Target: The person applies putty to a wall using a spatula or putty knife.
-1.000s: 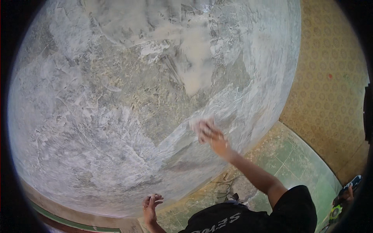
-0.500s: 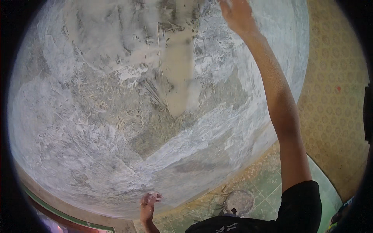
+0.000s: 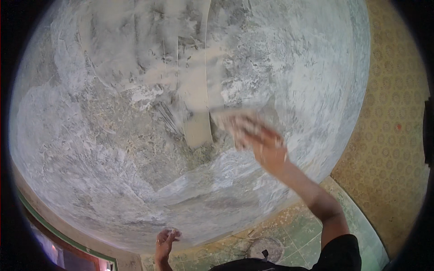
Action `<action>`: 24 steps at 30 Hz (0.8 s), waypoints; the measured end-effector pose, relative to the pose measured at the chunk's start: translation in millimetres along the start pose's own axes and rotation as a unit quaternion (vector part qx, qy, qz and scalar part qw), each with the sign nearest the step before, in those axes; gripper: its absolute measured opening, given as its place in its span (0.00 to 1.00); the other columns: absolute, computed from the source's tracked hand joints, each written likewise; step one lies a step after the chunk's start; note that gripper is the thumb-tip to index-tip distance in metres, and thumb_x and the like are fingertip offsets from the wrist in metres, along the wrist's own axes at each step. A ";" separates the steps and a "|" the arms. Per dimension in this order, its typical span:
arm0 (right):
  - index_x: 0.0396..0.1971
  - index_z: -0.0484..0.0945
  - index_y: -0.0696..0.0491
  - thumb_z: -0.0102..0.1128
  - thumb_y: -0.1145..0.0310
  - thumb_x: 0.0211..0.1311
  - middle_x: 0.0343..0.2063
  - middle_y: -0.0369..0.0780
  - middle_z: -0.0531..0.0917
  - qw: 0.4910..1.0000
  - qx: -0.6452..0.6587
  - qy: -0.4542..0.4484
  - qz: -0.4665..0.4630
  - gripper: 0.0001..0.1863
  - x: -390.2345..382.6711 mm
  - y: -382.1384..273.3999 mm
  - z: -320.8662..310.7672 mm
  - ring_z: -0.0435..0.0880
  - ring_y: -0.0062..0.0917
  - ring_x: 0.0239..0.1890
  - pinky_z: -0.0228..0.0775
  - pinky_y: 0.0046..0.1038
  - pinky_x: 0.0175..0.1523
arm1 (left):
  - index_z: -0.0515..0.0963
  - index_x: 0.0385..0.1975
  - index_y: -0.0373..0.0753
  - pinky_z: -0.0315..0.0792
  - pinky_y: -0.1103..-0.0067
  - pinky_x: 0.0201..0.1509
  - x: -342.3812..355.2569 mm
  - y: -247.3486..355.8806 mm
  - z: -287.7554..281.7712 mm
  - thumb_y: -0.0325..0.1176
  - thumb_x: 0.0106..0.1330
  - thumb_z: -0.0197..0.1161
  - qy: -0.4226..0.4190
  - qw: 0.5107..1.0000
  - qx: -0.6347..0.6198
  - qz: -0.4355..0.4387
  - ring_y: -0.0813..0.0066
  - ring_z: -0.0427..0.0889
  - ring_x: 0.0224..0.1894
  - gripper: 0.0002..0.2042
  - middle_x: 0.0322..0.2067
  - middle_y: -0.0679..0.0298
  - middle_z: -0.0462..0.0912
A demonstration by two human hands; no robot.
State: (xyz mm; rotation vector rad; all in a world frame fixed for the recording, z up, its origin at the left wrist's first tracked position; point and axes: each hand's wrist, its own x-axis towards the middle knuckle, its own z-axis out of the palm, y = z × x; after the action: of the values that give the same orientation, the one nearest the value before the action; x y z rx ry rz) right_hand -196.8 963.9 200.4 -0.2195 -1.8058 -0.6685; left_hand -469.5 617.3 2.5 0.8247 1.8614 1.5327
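Note:
A grey wall [image 3: 117, 176], coated in patchy whitish putty, fills most of the view. Across its middle my right hand [image 3: 262, 140] is closed round a flat, putty-smeared tool that looks like a putty knife [image 3: 220, 118]; motion blurs its edges. Just left of the tool runs a smooth, wet beige strip of putty [image 3: 198, 128] with a thin raised ridge. Low in front of the wall, my left hand [image 3: 166, 239] has curled fingers with whitish stuff at their tips. Whether that is a lump of putty or only smears, I cannot make out.
Below the wall lies a green tiled floor [image 3: 294, 239] spattered with putty. A round, pale-topped container [image 3: 266, 249] stands there close to my body. To the right is a yellowish patterned wall [image 3: 389, 117]. A green-edged frame [image 3: 63, 235] shows at lower left.
My right hand has come down from the top of the wall to its middle. The smooth strip now reaches lower, with a fresh ridge. My left hand has shifted slightly left.

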 end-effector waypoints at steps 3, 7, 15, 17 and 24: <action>0.58 0.69 0.42 0.53 0.72 0.60 0.49 0.38 0.79 0.987 -0.158 0.013 0.029 0.24 81.1 29.3 -22.3 0.79 0.26 0.49 0.79 0.27 0.40 | 0.76 0.36 0.30 0.75 0.76 0.37 0.2 24.1 22.5 0.35 0.64 0.60 -0.019 0.999 0.003 0.027 0.71 0.82 0.35 0.12 0.31 0.57 0.82; 0.56 0.70 0.39 0.51 0.74 0.61 0.47 0.38 0.80 0.998 -0.048 0.022 0.045 0.23 179.6 59.9 -22.4 0.81 0.30 0.45 0.79 0.28 0.41 | 0.76 0.35 0.31 0.74 0.76 0.40 6.7 27.7 33.3 0.35 0.65 0.59 -0.026 0.999 -0.027 0.037 0.71 0.81 0.36 0.11 0.32 0.58 0.82; 0.47 0.75 0.44 0.62 0.71 0.54 0.49 0.38 0.76 0.995 0.004 0.000 -0.101 0.19 60.2 -26.8 31.7 0.76 0.29 0.52 0.76 0.33 0.52 | 0.76 0.35 0.31 0.74 0.75 0.40 1.2 7.1 29.7 0.36 0.64 0.59 -0.034 0.998 -0.049 0.026 0.69 0.81 0.36 0.12 0.32 0.57 0.82; 0.47 0.75 0.44 0.63 0.71 0.52 0.48 0.38 0.76 0.993 0.033 -0.061 -0.099 0.19 9.7 -41.6 22.9 0.75 0.28 0.53 0.75 0.33 0.53 | 0.76 0.35 0.30 0.75 0.75 0.39 3.6 2.9 27.7 0.37 0.64 0.59 -0.030 0.999 -0.039 0.014 0.69 0.81 0.36 0.13 0.32 0.57 0.82; 0.51 0.75 0.37 0.53 0.71 0.60 0.46 0.36 0.79 0.992 0.051 -0.113 -0.003 0.19 35.8 43.3 -17.2 0.80 0.20 0.40 0.75 0.16 0.27 | 0.76 0.34 0.32 0.75 0.75 0.39 7.3 17.6 29.0 0.35 0.64 0.59 -0.008 1.000 -0.025 0.010 0.70 0.82 0.35 0.11 0.31 0.58 0.82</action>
State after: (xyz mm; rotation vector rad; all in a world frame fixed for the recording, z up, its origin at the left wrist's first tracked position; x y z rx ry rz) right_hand -174.9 983.7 251.1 -0.2286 -2.0526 -0.5714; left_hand -450.3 643.6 14.6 0.8335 1.8020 1.5735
